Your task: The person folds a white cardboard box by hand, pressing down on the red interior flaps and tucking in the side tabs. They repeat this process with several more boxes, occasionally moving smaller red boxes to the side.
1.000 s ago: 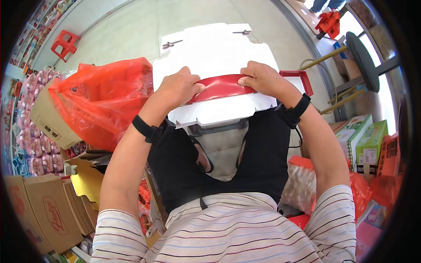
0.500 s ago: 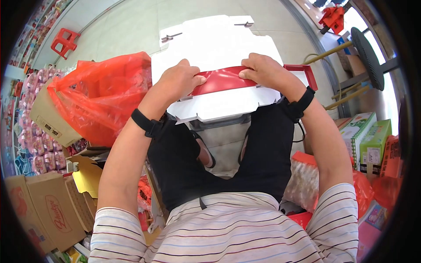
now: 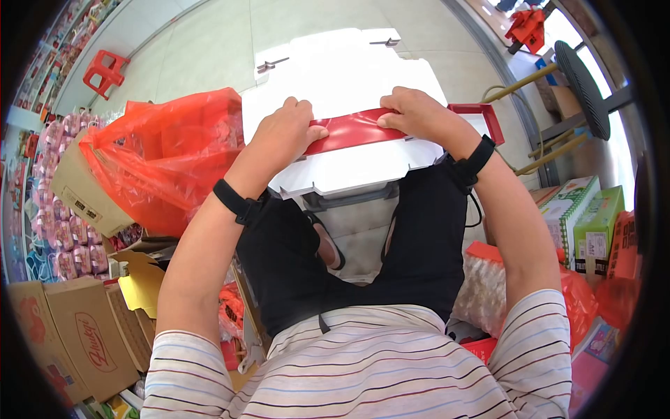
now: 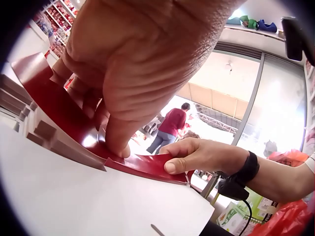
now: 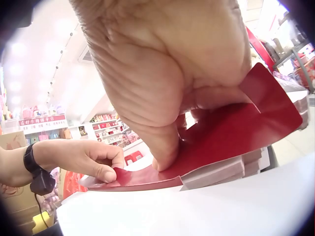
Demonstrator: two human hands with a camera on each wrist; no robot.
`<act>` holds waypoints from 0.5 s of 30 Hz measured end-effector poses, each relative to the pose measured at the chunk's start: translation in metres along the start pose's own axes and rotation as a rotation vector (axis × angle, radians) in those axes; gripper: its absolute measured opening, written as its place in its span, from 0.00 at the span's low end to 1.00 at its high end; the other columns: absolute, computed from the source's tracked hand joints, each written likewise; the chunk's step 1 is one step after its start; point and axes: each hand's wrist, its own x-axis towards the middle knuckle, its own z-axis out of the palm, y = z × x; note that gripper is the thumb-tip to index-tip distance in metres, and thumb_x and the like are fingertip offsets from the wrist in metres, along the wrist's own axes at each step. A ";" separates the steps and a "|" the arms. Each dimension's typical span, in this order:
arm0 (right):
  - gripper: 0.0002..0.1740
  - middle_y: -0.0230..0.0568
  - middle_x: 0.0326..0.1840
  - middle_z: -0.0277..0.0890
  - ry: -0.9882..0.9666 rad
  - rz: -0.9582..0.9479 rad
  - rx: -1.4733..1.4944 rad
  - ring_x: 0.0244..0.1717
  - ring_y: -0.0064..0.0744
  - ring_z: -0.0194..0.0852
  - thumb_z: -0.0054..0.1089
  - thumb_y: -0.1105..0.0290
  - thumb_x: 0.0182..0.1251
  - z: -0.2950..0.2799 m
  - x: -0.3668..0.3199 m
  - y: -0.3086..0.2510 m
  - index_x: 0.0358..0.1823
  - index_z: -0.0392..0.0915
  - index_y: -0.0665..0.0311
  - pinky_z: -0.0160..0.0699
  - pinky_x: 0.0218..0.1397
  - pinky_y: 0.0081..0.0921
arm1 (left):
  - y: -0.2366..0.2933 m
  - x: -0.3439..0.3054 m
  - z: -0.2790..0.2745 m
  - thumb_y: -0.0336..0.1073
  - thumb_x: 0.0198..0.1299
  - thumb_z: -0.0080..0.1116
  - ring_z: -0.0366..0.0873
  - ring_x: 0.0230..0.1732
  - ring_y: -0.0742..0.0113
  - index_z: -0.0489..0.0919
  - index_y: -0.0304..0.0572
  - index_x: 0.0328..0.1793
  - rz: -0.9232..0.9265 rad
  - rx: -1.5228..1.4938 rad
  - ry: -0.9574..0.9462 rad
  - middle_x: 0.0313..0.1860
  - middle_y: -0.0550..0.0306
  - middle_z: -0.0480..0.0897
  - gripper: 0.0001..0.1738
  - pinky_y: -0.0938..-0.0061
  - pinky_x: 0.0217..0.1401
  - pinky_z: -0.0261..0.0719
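A glossy red card strip lies across a stack of flat white die-cut card above the knees. The left hand pinches the strip's left part, thumb on the near side and fingers bent over the far side. The right hand pinches it farther right in the same way. In the left wrist view the red strip bends up at its far end, over layered card edges. The right wrist view shows the red strip curving up beneath the palm. A red open frame-like piece sticks out right of the stack.
A red plastic bag stands left of the stack, against a cardboard box. More cartons are at lower left. Green boxes and a round-topped stool are at right. A red stool stands at upper left.
The stack and both hands have moved up slightly in the head view since a second ago. Both hands keep hold of the red strip, which now looks flatter.
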 end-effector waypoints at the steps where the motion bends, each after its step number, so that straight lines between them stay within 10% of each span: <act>1: 0.19 0.54 0.44 0.79 0.009 0.002 0.009 0.48 0.53 0.80 0.67 0.56 0.74 0.001 0.000 0.000 0.50 0.85 0.67 0.78 0.54 0.44 | -0.001 0.001 -0.001 0.51 0.71 0.68 0.85 0.47 0.42 0.79 0.35 0.47 0.007 -0.005 -0.001 0.49 0.42 0.82 0.23 0.55 0.51 0.83; 15: 0.19 0.53 0.44 0.81 -0.031 0.034 0.026 0.48 0.52 0.81 0.72 0.58 0.70 -0.005 0.001 -0.003 0.50 0.85 0.67 0.79 0.53 0.42 | 0.005 -0.020 0.013 0.44 0.65 0.71 0.81 0.55 0.50 0.84 0.39 0.61 0.382 0.121 0.178 0.51 0.49 0.83 0.23 0.58 0.63 0.79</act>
